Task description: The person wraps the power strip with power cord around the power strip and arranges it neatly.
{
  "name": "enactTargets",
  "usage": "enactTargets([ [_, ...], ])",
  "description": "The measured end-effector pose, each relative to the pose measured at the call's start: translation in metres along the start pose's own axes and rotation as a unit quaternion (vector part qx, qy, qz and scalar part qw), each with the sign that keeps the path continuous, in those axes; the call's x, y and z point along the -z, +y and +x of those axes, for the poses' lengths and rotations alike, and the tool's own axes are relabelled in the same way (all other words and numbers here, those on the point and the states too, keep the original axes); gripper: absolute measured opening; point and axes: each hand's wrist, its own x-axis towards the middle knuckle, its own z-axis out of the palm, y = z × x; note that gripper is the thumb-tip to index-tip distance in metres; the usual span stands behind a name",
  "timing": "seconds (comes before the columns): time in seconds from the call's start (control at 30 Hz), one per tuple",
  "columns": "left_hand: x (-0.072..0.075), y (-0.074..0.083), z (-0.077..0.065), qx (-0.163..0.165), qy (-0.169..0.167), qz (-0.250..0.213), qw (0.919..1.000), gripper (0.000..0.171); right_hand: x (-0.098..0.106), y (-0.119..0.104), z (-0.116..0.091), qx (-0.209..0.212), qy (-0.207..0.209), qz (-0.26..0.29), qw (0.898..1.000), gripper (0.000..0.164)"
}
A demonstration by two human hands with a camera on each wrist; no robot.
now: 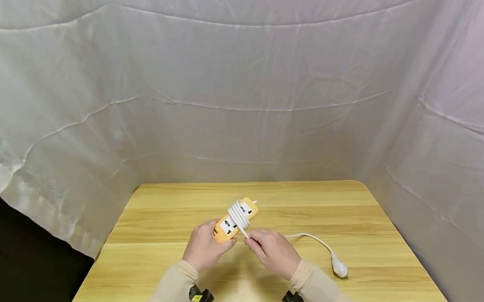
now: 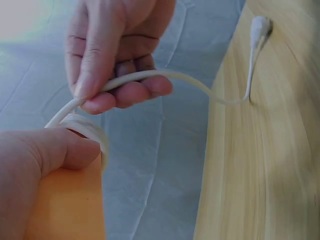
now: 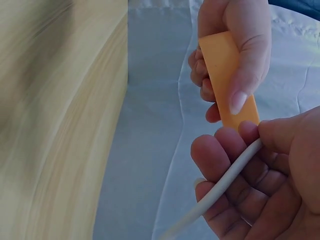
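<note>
My left hand [image 1: 205,246] grips the lower end of an orange power strip [image 1: 222,235] with white socket faces, held tilted above the table. Several turns of its white cord [image 1: 238,215] are wound around the strip's middle. Between thumb and fingers, my right hand [image 1: 274,251] pinches the cord just off the coil, close beside the strip. In the right wrist view the cord [image 3: 225,182] runs across the curled fingers. From the right hand the loose length trails to a white plug [image 1: 339,266] lying on the table at the right.
The wooden table [image 1: 156,216] has light, striped boards. Pale grey curtains [image 1: 240,102] hang behind it and along both sides. A dark area [image 1: 25,256] shows at the lower left. Each wrist wears a small black camera [image 1: 201,297].
</note>
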Motion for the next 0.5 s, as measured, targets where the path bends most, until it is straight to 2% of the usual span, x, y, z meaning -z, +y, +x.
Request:
enactTargets([
  [0.33, 0.004, 0.000, -0.005, 0.003, -0.007, -0.044, 0.9990, 0.047, -0.003, 0.007, -0.008, -0.012, -0.045, 0.053, 0.998, 0.018],
  [0.5, 0.008, 0.003, -0.008, -0.021, -0.004, -0.063, 0.9978, 0.049, -0.004, 0.016, -0.011, 0.010, -0.057, 0.078, 0.995, 0.015],
])
